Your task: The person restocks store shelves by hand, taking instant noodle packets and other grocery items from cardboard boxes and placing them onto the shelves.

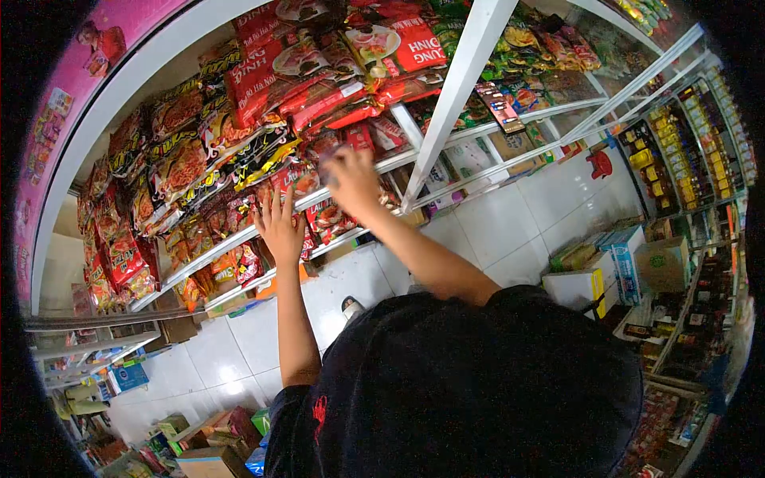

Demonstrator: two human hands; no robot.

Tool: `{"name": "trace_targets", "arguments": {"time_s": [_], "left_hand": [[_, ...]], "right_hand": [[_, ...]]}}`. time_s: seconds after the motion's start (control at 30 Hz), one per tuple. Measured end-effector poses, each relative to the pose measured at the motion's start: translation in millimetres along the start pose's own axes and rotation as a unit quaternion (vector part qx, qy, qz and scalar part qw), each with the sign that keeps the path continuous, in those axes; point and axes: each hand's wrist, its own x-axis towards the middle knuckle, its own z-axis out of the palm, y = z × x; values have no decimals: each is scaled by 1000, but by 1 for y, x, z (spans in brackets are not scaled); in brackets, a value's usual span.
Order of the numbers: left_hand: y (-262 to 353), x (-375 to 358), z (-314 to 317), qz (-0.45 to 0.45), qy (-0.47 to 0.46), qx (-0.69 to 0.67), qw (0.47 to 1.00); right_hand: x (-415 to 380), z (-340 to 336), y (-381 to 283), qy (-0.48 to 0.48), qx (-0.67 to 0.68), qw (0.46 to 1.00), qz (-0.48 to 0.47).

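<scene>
My left hand [280,229] lies with fingers spread at the front rail [227,244] of a display shelf, its fingertips against red noodle packets [296,177]. To its right, my right hand [351,182] is over the same rail, near red and white packets [388,134]. Motion smears its fingers, and a dark patch by the fingertips is too blurred to name. Behind both hands rise stacked red noodle packs [279,68] with bowl pictures. Black and yellow noodle packs [177,163] fill the shelf to the left.
A white upright post [454,99] divides the shelf just right of my right hand. Green packets [518,44] lie beyond it. Cartons [625,259] stand on the tiled floor [510,211] at right; more boxes [211,462] sit at lower left. Bottles [665,135] line a right-hand rack.
</scene>
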Motion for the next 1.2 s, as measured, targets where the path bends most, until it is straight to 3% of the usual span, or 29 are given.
{"name": "trace_targets", "arguments": {"time_s": [0.07,0.13,0.27,0.33,0.5,0.6,0.67,0.73,0.87,0.93,1.03,1.07,1.13,1.2], "left_hand": [[0,0,-1,-1,-7,4,1000],[0,0,-2,4,2,-3,1000],[-1,0,-1,0,1,-15,1000],[-1,0,-1,-1,-4,1,1000],[2,1,-4,0,-1,-9,1000],[0,1,-6,3,-13,0,1000],[0,1,-3,4,-3,-3,1000],[-1,0,-2,-1,-5,5,1000],[0,0,-4,5,2,-4,1000],[1,2,-4,5,0,-3,1000],[-3,0,-4,12,-2,-1,1000],[-4,0,-3,15,1,-17,1000],[1,2,-7,13,8,-33,999],[18,10,-14,-35,13,-125,991]], "right_hand": [[-6,0,-15,-45,47,996,-53],[-1,-11,6,-99,43,993,-43],[16,-41,61,-10,-42,998,52],[15,-31,49,9,-56,997,56],[-6,2,-19,-44,90,992,-70],[0,-11,11,-92,63,990,-86],[12,-31,45,-53,-9,997,-57],[16,-44,59,-7,21,999,34],[10,-19,4,-89,43,995,-17],[1,-3,-22,-109,137,983,-58],[7,-15,5,-111,134,984,-37],[13,-27,23,-110,121,987,8],[19,-42,59,-32,11,999,26],[15,-36,49,-48,34,998,31]]}}
